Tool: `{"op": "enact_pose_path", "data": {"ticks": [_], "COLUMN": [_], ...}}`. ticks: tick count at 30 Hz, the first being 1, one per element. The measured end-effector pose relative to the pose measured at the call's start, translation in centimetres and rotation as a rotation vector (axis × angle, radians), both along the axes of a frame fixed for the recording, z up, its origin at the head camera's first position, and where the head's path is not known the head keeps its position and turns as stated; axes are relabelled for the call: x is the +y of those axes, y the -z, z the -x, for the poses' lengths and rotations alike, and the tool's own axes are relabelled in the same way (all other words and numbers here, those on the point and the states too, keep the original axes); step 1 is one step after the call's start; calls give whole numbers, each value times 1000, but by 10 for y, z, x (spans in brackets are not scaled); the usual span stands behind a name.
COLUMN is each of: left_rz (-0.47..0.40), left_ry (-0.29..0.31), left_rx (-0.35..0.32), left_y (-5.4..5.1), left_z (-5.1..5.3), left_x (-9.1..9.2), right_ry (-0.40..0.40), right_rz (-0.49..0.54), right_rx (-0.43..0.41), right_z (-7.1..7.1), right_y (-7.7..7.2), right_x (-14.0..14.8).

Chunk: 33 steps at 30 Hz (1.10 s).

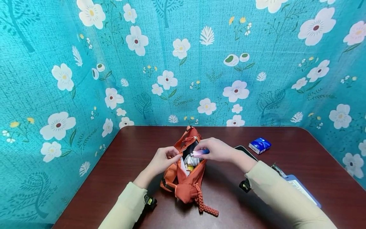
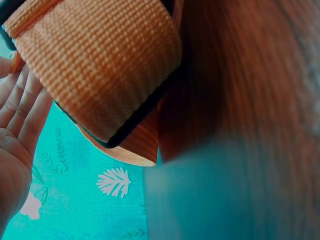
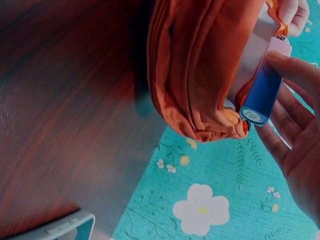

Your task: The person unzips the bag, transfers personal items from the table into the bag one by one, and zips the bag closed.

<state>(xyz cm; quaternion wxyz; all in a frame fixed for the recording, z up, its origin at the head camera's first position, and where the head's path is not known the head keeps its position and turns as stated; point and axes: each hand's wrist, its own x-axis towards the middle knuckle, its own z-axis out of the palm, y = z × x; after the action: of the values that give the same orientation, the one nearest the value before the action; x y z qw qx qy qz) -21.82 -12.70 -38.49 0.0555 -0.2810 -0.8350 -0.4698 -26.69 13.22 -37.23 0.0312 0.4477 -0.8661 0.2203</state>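
We have the left hand (image 1: 160, 161) on the left side of the bag (image 1: 186, 192), thumb and forefinger pinched together on its orange rim; if that pinch slips, we judge the mouth could sag inward and block whatever is crossing it. The right hand (image 1: 216, 149) pinches the lighter (image 1: 199, 153), thumb on one side and fingers on the other, parted only by its width, and holds it at the bag's mouth, over the white cable (image 1: 192, 160). Its sides look smooth, so a slack hold could let it turn or drop. Its metal end points toward the left hand and could catch a cable loop or the rim. The zip pull (image 1: 195, 137) lies near the right fingers and might snag them. Should we tug the rim hard, the soft bag could tip or slide on the worktop (image 1: 128, 171). A careless sweep of our right forearm might shove the badge (image 1: 303, 188) beside it.
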Motion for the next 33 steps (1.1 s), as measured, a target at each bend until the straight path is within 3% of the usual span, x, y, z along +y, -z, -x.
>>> {"op": "enact_pose_path", "data": {"ticks": [20,33], "left_rz": [4,3], "left_ry": [-6,-15], "left_rx": [-18,-9], "left_y": [0,1], "left_z": [1,1], "left_x": [-2,-3], "right_ry": [37,-13], "right_rz": [19,78], "right_rx": [-127,-234], "right_z": [9,1], "right_y": [24,34], "right_x": [-20,-30]}}
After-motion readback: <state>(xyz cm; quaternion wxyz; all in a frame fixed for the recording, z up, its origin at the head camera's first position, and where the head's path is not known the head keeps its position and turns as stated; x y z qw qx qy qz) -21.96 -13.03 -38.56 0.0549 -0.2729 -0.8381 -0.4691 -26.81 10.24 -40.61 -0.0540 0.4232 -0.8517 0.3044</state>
